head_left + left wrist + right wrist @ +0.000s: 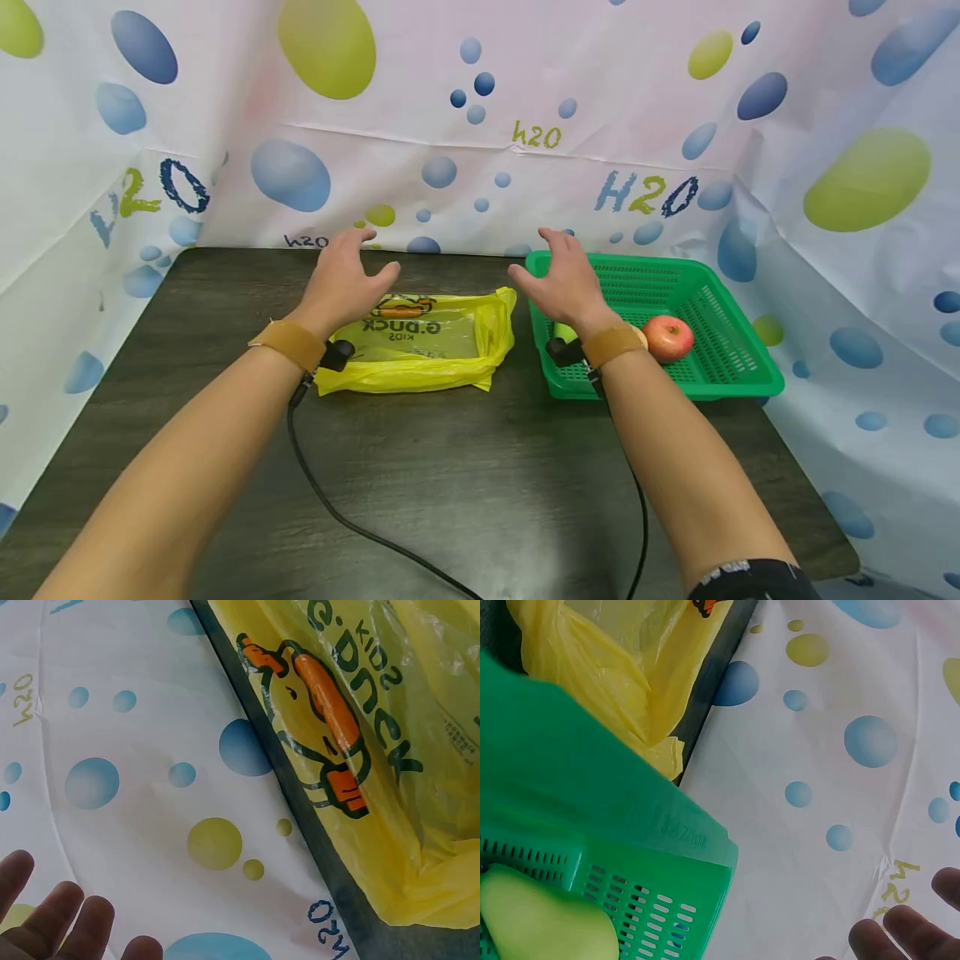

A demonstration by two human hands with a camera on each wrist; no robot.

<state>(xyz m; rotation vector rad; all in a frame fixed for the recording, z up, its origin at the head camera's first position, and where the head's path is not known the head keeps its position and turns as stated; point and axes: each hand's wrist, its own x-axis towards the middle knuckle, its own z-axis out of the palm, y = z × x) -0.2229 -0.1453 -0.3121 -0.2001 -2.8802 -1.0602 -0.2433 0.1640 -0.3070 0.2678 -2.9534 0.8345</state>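
Observation:
A yellow plastic bag (420, 342) printed with a duck and "G.DUCK KIDS" lies flat on the dark table. My left hand (347, 279) hovers over its left end, fingers spread and holding nothing. In the left wrist view the bag (375, 750) fills the right side, and the fingertips (86, 922) show at lower left. My right hand (562, 283) is raised above the left side of a green basket (720, 333), thumb and fingers apart, also bare. Inside the basket lie a red apple (668, 338) and a smooth green fruit (547, 919); my right wrist partly hides the contents.
The dark wooden table (450, 467) backs onto a white sheet (465, 200) with blue and green dots. A black cable (360, 533) trails from the left wrist camera across the table, and another cable (643, 525) hangs along the right forearm.

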